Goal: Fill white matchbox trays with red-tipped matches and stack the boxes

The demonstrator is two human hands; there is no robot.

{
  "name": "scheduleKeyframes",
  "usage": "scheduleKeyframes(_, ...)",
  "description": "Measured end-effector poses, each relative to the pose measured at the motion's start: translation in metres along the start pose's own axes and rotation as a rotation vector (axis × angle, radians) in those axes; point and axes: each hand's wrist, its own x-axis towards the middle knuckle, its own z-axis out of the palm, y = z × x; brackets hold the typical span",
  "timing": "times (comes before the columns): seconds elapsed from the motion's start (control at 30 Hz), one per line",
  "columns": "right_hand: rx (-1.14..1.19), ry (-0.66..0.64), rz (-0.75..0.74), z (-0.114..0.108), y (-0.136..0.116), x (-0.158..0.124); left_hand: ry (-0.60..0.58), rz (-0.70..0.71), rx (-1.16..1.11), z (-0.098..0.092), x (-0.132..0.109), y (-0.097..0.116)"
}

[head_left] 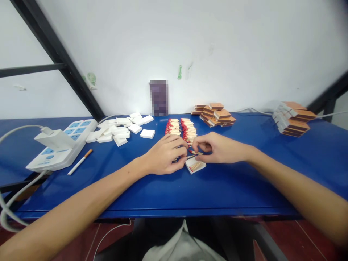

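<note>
Matches (195, 166) in tray (199, 170); match rows (189, 128) behind; box heap (119, 131) left; matchbox stacks (223, 114) right; power strip (78, 130) far left.

Left forearm (89, 203): we see it bare and slim, narrowing toward the wrist, with one small dark spot (128, 172).
Right forearm (288, 183): we see it bare, narrowing likewise.
Left hand (165, 156), right hand (216, 148): bare, slender-fingered.
Garment (185, 244): we make out pale grey cloth, near, creased to a point.

Hands (165, 154) near matches (189, 127), white tray (198, 169), blue table (223, 192)
</note>
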Motion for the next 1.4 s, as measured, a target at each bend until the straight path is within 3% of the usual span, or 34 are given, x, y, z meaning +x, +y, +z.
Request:
scheduleKeyframes(0.17,0.003,0.014,-0.036,0.001,0.004,0.001,0.095,0.014,0.049,0.001,0.000,-0.001)
scheduleKeyframes(0.6,0.053,0.178,-0.053,0.006,0.005,0.003,0.143,-0.045,0.087,0.003,0.000,-0.003)
scheduleKeyframes(1.4,-0.014,0.272,-0.106,0.014,0.005,0.004,0.248,-0.019,0.120,0.007,0.001,-0.002)
